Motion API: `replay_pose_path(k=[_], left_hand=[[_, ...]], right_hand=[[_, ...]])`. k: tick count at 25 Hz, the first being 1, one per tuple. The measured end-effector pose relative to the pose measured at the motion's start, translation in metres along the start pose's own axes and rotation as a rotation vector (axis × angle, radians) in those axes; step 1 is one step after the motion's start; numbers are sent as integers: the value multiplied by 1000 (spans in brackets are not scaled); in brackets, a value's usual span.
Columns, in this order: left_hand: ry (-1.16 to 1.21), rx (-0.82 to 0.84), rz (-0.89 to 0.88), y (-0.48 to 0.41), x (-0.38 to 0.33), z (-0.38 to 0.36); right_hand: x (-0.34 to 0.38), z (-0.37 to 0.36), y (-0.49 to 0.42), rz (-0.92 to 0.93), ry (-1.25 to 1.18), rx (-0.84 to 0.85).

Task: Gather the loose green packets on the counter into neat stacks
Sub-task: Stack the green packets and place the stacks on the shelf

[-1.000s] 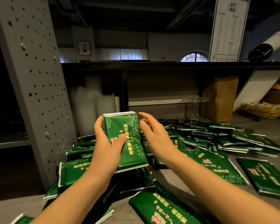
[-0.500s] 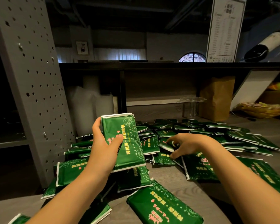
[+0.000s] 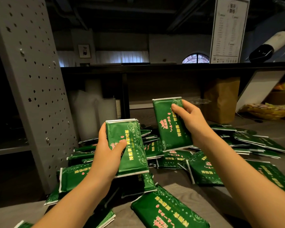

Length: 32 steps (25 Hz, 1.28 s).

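My left hand (image 3: 107, 155) grips a small stack of green packets (image 3: 130, 145) upright above the counter, thumb across its front. My right hand (image 3: 187, 119) holds a single green packet (image 3: 168, 129) raised just right of that stack, thumb on its face and fingers behind it. The two lots are apart, with a narrow gap between them. Below them, several loose green packets (image 3: 204, 170) lie scattered and overlapping on the grey wooden counter (image 3: 196, 201). One packet (image 3: 169, 209) lies nearest me at the front.
A grey perforated metal upright (image 3: 31, 96) stands at the left, with packets piled against its foot. At the back are a brown paper bag (image 3: 222, 99), white plastic containers (image 3: 90, 111) and a dark shelf (image 3: 171, 67) carrying a menu card (image 3: 229, 28).
My right hand reached down into the pile, took one packet and lifted it up beside the stack. My left hand kept holding the stack in nearly the same place.
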State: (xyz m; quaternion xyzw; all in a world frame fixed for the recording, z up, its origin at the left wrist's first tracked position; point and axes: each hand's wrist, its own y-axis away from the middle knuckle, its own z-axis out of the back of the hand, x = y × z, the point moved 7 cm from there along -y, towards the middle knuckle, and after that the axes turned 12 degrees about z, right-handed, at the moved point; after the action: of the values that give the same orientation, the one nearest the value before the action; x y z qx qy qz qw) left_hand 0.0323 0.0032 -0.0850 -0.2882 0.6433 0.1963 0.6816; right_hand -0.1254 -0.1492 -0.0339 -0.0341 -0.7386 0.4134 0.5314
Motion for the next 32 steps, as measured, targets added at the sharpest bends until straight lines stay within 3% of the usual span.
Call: replay_pose_path(k=[3,8,14,17,19,20,23,26,32], left_hand=[[26,23,7,1,0,-3],[164,70,39,8,0,-12],[48,45,-3,7,2,-13],[69,27,10,6,-1,-7],[87,17,16,6,-2,-5],[87,11,19,5,-2,-4],[71,5,33,5,-2,-3],[72,1,35,4,0,-3],[84,5,37,5,-1,-4]], right_hand=[[-10,-38,15,-94,-41,86],[-28,-78,40,-8,144,76],[-25,-86,39,-29,235,211],[-22,-54,17,41,704,431],[-32,-27,12,-28,1136,641],[-38,-17,14,-114,1230,750],[-49,-9,32,-376,1246,1000],[-59,-9,38,-446,1334,1102],[-77,1,29,-346,1157,954]])
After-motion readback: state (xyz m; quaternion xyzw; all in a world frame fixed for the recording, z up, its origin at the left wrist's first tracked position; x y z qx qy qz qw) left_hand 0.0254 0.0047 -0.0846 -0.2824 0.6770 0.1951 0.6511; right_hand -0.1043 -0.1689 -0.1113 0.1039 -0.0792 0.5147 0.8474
